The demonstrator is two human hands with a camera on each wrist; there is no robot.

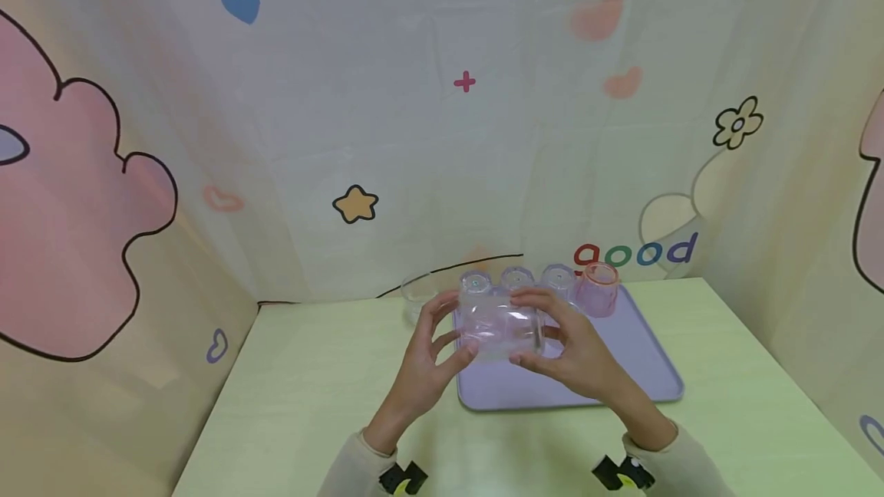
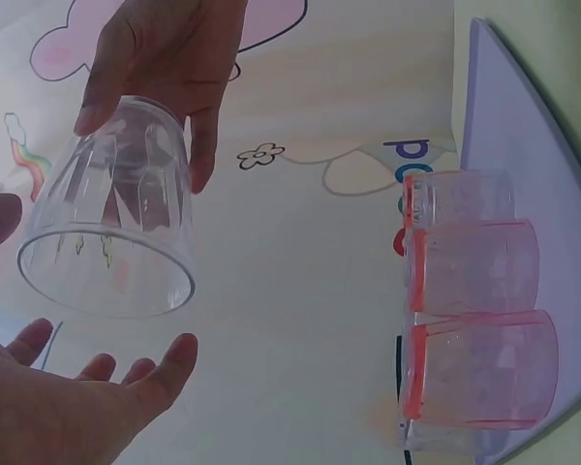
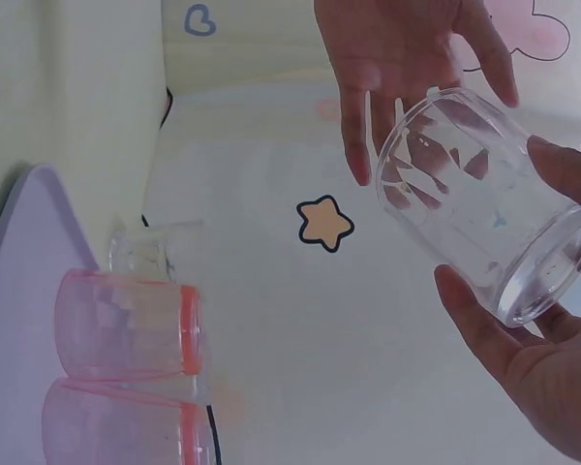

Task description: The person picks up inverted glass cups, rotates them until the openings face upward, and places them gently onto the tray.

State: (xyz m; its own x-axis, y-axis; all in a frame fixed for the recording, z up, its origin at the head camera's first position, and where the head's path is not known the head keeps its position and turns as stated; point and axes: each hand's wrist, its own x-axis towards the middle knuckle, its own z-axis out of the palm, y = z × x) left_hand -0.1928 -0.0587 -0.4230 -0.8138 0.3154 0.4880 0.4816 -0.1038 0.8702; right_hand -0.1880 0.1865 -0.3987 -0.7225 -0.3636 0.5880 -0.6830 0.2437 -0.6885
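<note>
A clear, faceted drinking glass (image 1: 500, 326) lies on its side in the air between my hands, above the tray. My right hand (image 1: 583, 351) grips it round its thick base end, thumb on one side and fingers on the other, as the right wrist view shows. Close to the rim end is my left hand (image 1: 424, 370), thumb and fingers spread. In the left wrist view those fingertips (image 2: 182, 351) stand apart from the glass rim.
A lilac tray (image 1: 552, 393) stands on the pale green table (image 1: 311, 405), partly hidden by the hands. Along its back are several upturned clear glasses (image 1: 516, 277) and a pink glass (image 1: 598, 291). More pink glasses (image 2: 484, 373) show in the wrist views. Another clear glass (image 1: 417, 290) stands left of the tray.
</note>
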